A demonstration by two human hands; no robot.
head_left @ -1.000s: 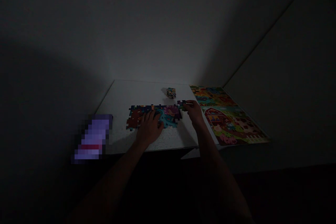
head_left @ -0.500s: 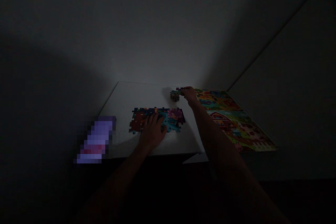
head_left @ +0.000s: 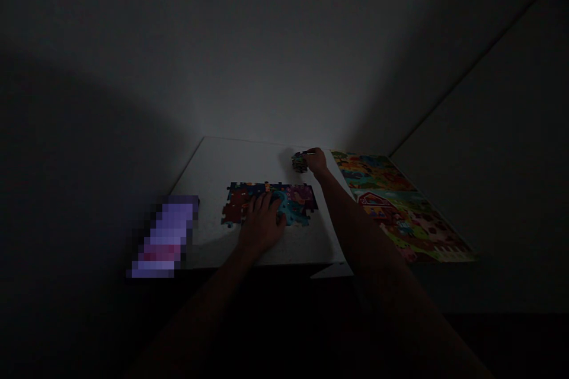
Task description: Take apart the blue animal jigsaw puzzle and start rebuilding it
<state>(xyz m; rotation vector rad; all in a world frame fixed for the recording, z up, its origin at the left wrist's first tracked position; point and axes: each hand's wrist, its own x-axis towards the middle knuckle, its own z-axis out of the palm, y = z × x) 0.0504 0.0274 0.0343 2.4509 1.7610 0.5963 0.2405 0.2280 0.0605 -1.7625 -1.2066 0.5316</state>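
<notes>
Stack of loose puzzle pieces (head_left: 299, 163) sits at the far side of the worktop (head_left: 231, 160), straight on the surface, approx. level w/ the far corner of the printed sheet. The right hand (head_left: 316, 160) is on it: arm stretched fwd, fingers bunched narrow against the stack's right side and top. Too dark & too small to tell whether a piece is actually pinched btw the fingertips or the hand only touches the pile.

The left hand (head_left: 262, 224) lies palm down, fingers spread wide and flat, holding nothing; it rests on the near-middle part of the part-built puzzle (head_left: 302, 198). That section is a flat strip of joined pieces w/ a ragged edge: dark red/brown at its left end, teal in the middle, pink/purple at its right end. It lies in the middle of the worktop, nearer the person than the stack, well apart from it.

Right of both, a large colourful printed sheet (head_left: 395, 207) w/ a farm scene (red barn, animals) lies flat, its far-left corner just beside the right hand and its right part running past the worktop edge. At the worktop's near-left corner there's a blurred purple-pink object (head_left: 164, 237); can't tell what it is. Dim grey wall (head_left: 267, 41) behind, room very dark.
</notes>
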